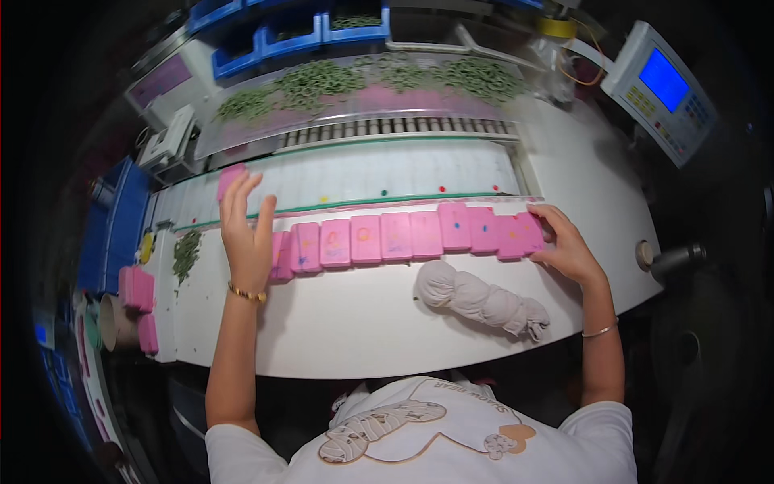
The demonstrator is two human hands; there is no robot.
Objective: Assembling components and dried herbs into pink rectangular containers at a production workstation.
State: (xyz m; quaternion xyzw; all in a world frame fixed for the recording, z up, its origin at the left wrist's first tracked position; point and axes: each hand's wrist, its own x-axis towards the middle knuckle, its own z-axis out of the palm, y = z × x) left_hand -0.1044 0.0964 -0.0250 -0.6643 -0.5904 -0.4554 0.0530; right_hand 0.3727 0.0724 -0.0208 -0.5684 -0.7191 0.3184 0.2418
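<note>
A slightly curved row of pink blocks [397,236] with small coloured marks stands on the white worktop, just in front of a long green-edged strip. My right hand [568,246] is at the row's right end, its thumb and fingers gripping the end block [528,232] from the near and far sides. At the row's left end my left hand [246,234] is raised with fingers stretched and thumb apart. A separate pink block [231,177] shows behind its fingertips; whether they touch it I cannot tell. A tied, rolled pale cloth [480,298] lies in front of the row.
Behind the strip [347,173] run metal rollers [395,127] and a clear tray [210,133] of small green pieces. Blue bins [290,40] stand farther back. A keypad with a blue screen [665,89] is at right. More pink blocks [137,289] sit at left.
</note>
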